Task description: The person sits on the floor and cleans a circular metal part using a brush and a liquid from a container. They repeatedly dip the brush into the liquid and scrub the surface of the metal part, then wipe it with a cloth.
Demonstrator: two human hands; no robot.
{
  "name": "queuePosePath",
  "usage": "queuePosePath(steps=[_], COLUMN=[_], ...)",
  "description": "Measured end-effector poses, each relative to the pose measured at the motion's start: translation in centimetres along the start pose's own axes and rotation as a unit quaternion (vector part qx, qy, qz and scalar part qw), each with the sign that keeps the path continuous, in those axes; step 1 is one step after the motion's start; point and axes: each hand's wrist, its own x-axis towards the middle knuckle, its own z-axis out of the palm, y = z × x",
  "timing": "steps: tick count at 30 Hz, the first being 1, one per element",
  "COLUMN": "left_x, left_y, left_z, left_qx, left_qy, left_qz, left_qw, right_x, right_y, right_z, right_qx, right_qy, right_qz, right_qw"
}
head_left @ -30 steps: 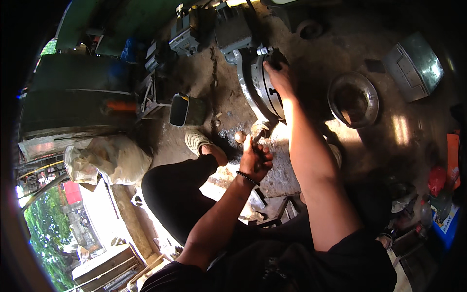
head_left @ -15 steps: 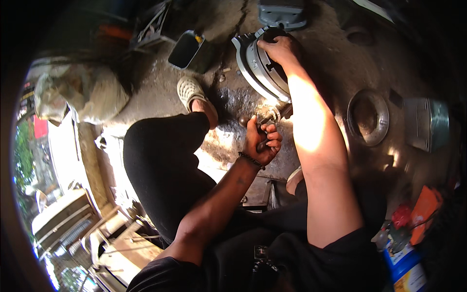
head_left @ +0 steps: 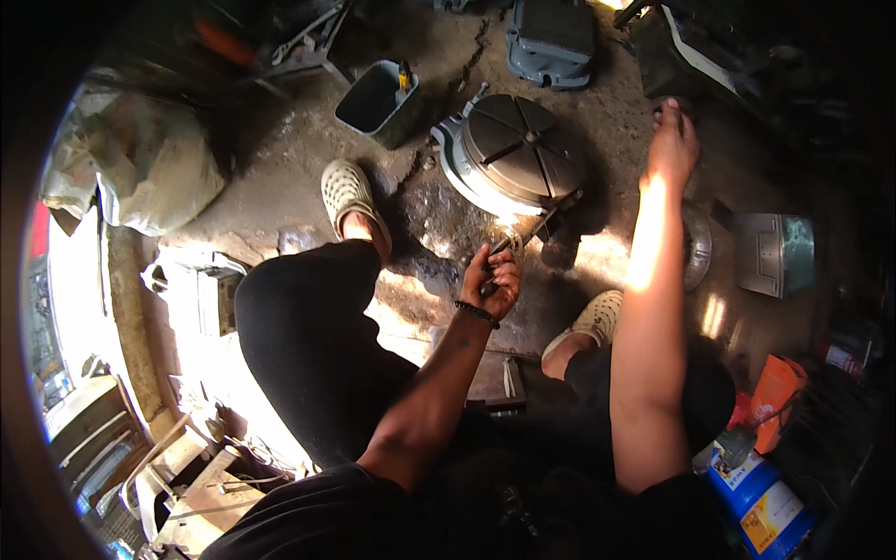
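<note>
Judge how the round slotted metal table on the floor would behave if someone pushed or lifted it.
The round slotted table looks like thick solid metal on a broad base, so it is probably very heavy and stiff. It lies flat on the floor, so it seems unlikely to tip or roll. A push would likely scrape it, if it moves at all.

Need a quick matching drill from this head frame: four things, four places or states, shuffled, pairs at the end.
1. left hand
2. right hand
3. grey open box
4. round slotted metal table

a. stretched out toward the dark far right
b. gripping a tool handle
c. lying on the floor between the two hands
d. standing beyond the pale shoe

Pairs: 1-b, 2-a, 3-d, 4-c
</note>
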Motion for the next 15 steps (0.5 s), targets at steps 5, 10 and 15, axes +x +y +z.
queuePosePath(steps=[5,10,15], left_x=[-1.0,-0.9,-0.9], left_y=[2.9,3.9,5.8], left_z=[-4.1,-8.1,-10.9], left_qx=[0.011,0.019,0.080], left_qy=[-0.045,-0.020,-0.005], left_qz=[-0.070,-0.032,-0.062], left_qw=[0.996,0.999,0.995], right_x=[-3.0,-5.2,-8.8], right_y=[0.3,-6.1,-9.4], right_z=[-5.0,-16.4,-25.6], right_qx=[0.021,-0.067,-0.020], right_qy=[-0.096,-0.140,-0.147], right_qz=[0.142,0.134,0.156], right_qw=[0.985,0.979,0.977])
